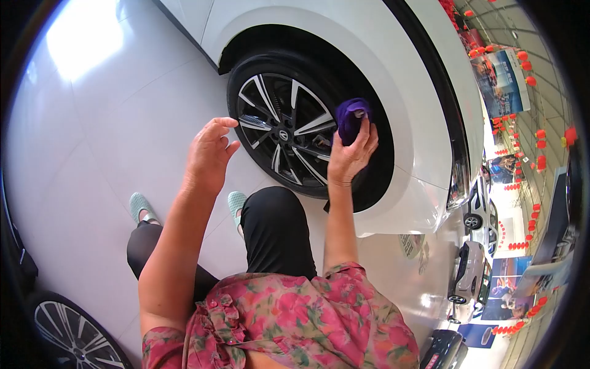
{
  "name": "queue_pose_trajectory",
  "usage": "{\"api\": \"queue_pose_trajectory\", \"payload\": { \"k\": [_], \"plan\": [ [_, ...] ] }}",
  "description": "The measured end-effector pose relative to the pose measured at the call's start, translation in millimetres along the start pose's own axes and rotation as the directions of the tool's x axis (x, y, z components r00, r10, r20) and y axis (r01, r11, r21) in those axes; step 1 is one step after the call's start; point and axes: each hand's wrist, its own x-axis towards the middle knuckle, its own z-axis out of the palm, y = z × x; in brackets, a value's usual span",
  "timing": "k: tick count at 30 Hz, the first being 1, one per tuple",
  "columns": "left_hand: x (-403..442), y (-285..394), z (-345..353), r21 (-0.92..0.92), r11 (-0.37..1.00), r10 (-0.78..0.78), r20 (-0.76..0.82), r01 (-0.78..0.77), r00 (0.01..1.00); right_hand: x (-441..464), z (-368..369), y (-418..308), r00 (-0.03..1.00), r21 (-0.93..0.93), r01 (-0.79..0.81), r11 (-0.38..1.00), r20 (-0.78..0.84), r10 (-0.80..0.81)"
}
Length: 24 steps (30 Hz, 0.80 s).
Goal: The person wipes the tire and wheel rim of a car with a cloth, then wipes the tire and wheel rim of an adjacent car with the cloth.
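Note:
My right hand (353, 150) grips a bunched purple cloth (350, 120) against the upper right side of a car tire (236, 98), near the wheel arch. The wheel rim (284, 135) beside it has black and silver spokes and a round center cap. My left hand (212, 150) is raised at the opposite side of the wheel, its fingers slightly bent and apart, with nothing in them. Its fingertips appear close to the tire edge; I cannot tell if they touch. The cloth hides part of the tire behind it.
The white car body (418, 123) curves around the wheel. Another car's wheel (77, 335) stands at the lower left, behind me. Glossy pale tiles (123, 123) cover the floor. More parked cars (470, 273) and red lanterns (541, 147) appear at the right.

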Motion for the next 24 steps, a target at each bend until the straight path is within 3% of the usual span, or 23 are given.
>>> {"api": "queue_pose_trajectory", "payload": {
  "k": [1,6,10,13,19,24],
  "plan": [
    [-2,1,2,-0.002,1.000,0.008,-0.002,-0.008,1.000,2,-4,6,0.992,-0.221,0.112,0.969,0.084,-0.095],
    [-8,1,4,0.056,0.997,-0.056,-0.037,0.058,0.998,30,25,16,0.954,0.058,0.296,0.953,0.032,-0.298],
    [-10,2,-1,0.101,0.994,-0.047,-0.048,0.051,0.998,47,42,-12,0.847,0.090,0.472,0.877,0.229,-0.479],
    [-8,7,0,0.121,0.992,-0.018,-0.084,0.028,0.996,47,90,-25,0.790,0.051,0.571,0.819,0.237,-0.565],
    [4,-3,-2,0.124,0.992,-0.005,-0.092,0.017,0.996,51,128,-48,0.695,0.172,0.646,0.744,0.271,-0.666],
    [14,-2,-9,0.071,0.996,0.060,-0.097,-0.053,0.993,39,55,-13,0.737,0.182,0.568,0.803,0.324,-0.594]
  ]
}}
